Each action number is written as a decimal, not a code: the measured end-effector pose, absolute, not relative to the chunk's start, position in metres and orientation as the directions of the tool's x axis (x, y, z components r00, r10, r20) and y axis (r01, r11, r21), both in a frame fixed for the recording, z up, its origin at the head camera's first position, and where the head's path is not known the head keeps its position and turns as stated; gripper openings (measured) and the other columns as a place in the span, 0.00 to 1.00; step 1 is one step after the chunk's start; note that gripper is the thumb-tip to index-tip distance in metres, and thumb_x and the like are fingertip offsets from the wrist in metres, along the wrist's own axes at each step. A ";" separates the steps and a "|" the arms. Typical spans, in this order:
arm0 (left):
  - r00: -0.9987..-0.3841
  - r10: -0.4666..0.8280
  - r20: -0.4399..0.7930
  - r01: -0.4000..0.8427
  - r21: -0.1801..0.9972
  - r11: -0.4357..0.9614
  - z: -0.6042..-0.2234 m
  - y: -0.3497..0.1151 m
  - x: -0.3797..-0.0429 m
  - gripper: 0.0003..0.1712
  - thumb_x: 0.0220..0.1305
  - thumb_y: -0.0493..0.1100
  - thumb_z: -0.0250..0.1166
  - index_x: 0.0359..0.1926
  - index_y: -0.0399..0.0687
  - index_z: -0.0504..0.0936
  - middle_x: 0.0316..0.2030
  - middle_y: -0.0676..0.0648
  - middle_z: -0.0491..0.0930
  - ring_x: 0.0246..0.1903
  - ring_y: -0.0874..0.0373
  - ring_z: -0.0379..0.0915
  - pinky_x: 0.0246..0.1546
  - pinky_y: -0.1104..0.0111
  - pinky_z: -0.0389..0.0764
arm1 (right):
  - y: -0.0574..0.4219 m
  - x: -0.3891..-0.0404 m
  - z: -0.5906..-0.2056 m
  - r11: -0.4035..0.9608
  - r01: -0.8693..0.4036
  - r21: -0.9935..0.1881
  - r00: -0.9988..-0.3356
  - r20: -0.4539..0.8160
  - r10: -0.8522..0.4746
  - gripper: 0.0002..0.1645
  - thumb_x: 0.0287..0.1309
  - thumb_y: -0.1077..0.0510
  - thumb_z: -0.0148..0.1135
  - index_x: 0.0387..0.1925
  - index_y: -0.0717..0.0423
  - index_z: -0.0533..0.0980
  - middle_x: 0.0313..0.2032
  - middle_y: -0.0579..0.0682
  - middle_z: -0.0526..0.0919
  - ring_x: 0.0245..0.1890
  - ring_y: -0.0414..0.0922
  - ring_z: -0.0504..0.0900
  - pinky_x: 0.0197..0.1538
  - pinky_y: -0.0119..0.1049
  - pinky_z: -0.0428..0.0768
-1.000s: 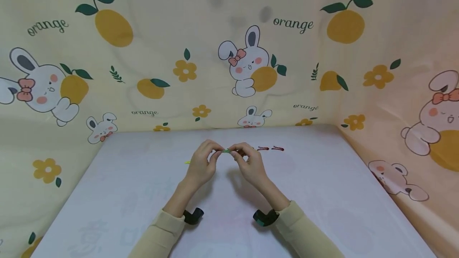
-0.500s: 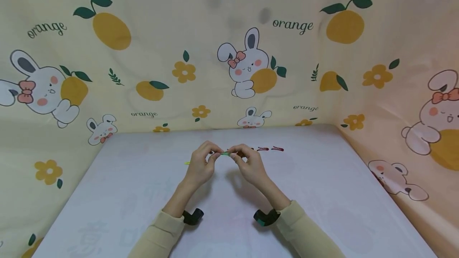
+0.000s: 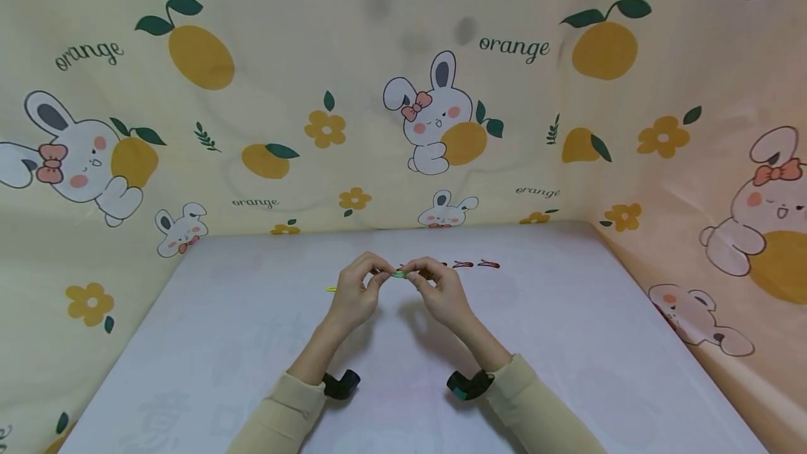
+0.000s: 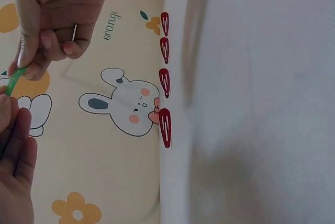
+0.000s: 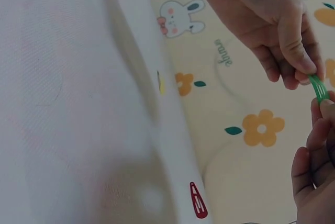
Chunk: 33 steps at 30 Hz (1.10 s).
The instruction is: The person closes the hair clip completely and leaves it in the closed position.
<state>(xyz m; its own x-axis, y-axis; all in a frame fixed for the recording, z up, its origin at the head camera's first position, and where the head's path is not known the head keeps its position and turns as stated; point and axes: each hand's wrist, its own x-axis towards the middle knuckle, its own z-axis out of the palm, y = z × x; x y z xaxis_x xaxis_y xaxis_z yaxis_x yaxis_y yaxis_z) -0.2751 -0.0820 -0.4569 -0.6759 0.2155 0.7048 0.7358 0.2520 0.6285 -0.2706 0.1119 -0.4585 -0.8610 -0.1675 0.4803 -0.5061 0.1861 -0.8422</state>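
A small green snap hair clip (image 3: 398, 274) is held up between both hands over the far part of the table. My left hand (image 3: 356, 291) pinches one end of it between thumb and forefinger. At the other end, the thumb and forefinger of my right hand (image 3: 443, 293) pinch it too. The right wrist view shows the green clip (image 5: 318, 88) slightly bowed, its slotted face visible between the fingertips. Behind the hands, red snap hair clips (image 4: 165, 128) lie in a row. A yellow clip (image 3: 330, 289) lies just left of my left hand, partly hidden by it.
The white-covered table (image 3: 403, 398) reaches back to a curtain (image 3: 353, 54) printed with rabbits and oranges, which also closes off both sides. More red clips (image 3: 488, 263) of the row lie to the right of my right hand.
Both hands have drawn the green clip slightly down and toward me. It now shows as a broader, brighter strip. The red and yellow clips have stayed put; the head view has tilted slightly.
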 end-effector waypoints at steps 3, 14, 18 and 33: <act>-0.664 0.218 0.715 0.746 0.616 0.255 -0.458 -0.082 -0.276 0.07 0.62 0.23 0.68 0.37 0.36 0.83 0.35 0.39 0.82 0.37 0.47 0.80 0.42 0.66 0.80 | 0.111 -0.271 -0.459 0.205 -0.479 -0.853 -0.877 0.458 -0.143 0.05 0.66 0.68 0.67 0.42 0.62 0.85 0.41 0.57 0.89 0.36 0.40 0.81 0.41 0.29 0.75; -0.654 0.272 0.705 0.752 0.572 0.327 -0.459 -0.085 -0.277 0.07 0.68 0.28 0.67 0.43 0.42 0.84 0.39 0.47 0.82 0.42 0.54 0.80 0.44 0.64 0.82 | 0.108 -0.253 -0.430 0.212 -0.382 -0.900 -0.924 0.365 -0.116 0.07 0.68 0.69 0.64 0.44 0.69 0.83 0.42 0.62 0.87 0.33 0.40 0.78 0.39 0.29 0.74; -0.665 0.304 0.682 0.742 0.556 0.375 -0.460 -0.086 -0.278 0.08 0.67 0.31 0.69 0.45 0.43 0.85 0.42 0.49 0.81 0.46 0.56 0.80 0.48 0.61 0.83 | 0.110 -0.256 -0.435 0.174 -0.335 -0.926 -0.941 0.321 -0.103 0.07 0.68 0.67 0.65 0.44 0.66 0.84 0.40 0.59 0.87 0.32 0.39 0.75 0.37 0.29 0.73; -0.651 0.295 0.699 0.735 0.483 0.476 -0.465 -0.088 -0.280 0.08 0.64 0.33 0.73 0.44 0.43 0.85 0.40 0.50 0.82 0.44 0.55 0.80 0.46 0.57 0.83 | 0.112 -0.273 -0.459 0.161 -0.252 -0.954 -0.964 0.233 -0.128 0.11 0.67 0.60 0.69 0.49 0.59 0.85 0.44 0.56 0.85 0.29 0.38 0.76 0.34 0.28 0.73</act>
<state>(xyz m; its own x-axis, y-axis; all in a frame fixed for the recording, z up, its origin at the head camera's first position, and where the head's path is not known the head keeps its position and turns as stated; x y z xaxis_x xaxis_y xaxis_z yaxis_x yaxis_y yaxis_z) -0.2799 -0.0877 -0.4646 -0.6508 0.2955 0.6994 0.7350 0.4762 0.4828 -0.2731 0.1122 -0.4593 -0.9641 -0.1281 0.2327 -0.2518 0.1610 -0.9543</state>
